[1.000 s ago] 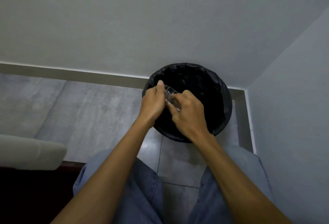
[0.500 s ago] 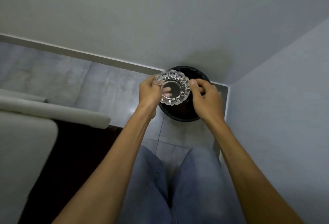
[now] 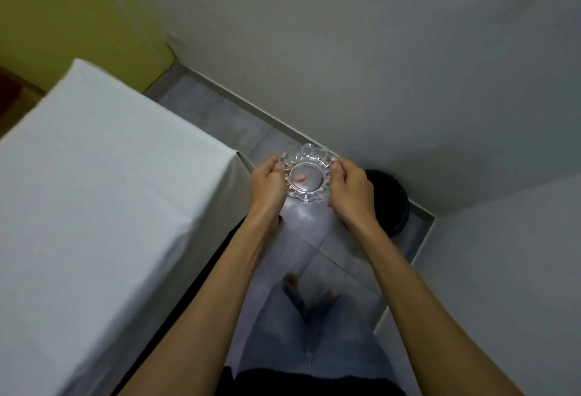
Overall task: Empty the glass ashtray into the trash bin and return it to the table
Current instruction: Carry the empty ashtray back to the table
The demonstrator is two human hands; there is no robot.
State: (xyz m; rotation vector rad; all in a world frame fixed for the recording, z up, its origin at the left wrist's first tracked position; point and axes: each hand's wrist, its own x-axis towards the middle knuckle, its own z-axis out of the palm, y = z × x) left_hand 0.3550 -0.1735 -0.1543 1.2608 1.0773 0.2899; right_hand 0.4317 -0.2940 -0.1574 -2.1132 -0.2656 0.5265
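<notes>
I hold a round cut-glass ashtray upright in the air with both hands. My left hand grips its left rim, with a fingertip showing through the clear bottom. My right hand grips its right rim. The ashtray looks empty. It hangs over the floor, just right of the corner of the table, which is covered in a pale cloth. The black trash bin stands on the floor in the room corner, behind and to the right of my right hand, partly hidden by it.
Grey walls close in ahead and on the right. A yellow wall rises at the far left. The grey tiled floor runs between table and wall. My legs in jeans are below.
The ashtray went from tipped on edge over the bin to upright, then was lifted up and left, away from the bin toward the table corner. The view rose and the table came into sight.
</notes>
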